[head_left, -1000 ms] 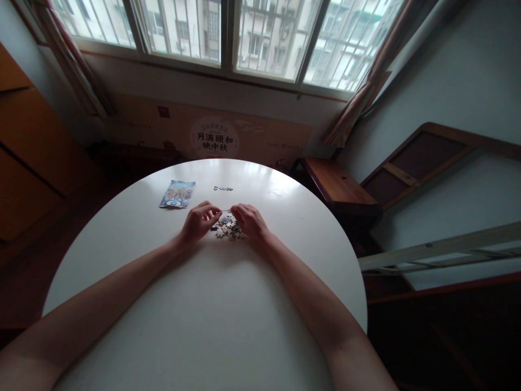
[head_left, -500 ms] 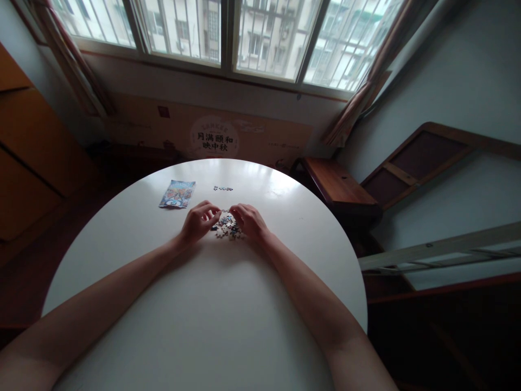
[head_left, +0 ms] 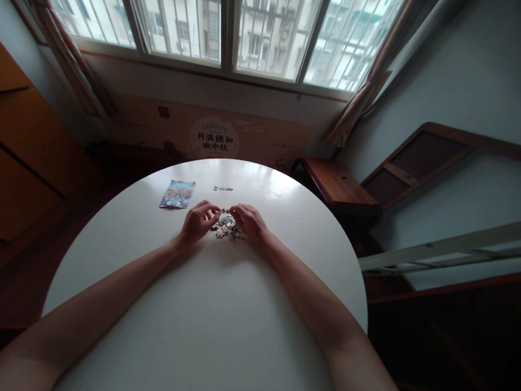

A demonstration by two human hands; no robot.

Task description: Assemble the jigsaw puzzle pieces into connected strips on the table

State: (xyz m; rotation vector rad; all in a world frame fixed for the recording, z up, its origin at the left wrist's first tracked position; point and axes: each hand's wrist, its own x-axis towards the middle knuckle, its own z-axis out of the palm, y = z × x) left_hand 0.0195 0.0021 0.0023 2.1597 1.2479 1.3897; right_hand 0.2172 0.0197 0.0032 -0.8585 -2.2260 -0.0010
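Note:
My left hand (head_left: pixel 200 220) and my right hand (head_left: pixel 249 220) face each other over the round table, fingers closed in a pinch. Between their fingertips are small jigsaw puzzle pieces (head_left: pixel 225 210), held at both ends; whether they are joined is too small to tell. Just below the fingertips lies a loose pile of jigsaw pieces (head_left: pixel 228 232), its right edge partly hidden by my right hand. Farther back, several pieces lie in a short row (head_left: pixel 223 188). A colourful picture packet (head_left: pixel 177 194) lies flat, beyond and left of my left hand.
The white round table (head_left: pixel 195 315) fills the middle of the view. A wooden bench (head_left: pixel 340 182) stands past its right edge, with a ladder-like metal rail (head_left: pixel 439 245) nearer. Barred windows (head_left: pixel 228 38) and a printed banner (head_left: pixel 260 127) are behind the table.
The puzzle pieces between my fingertips look slightly tilted compared with before. Both hands, the pile, the row and the packet stay where they were.

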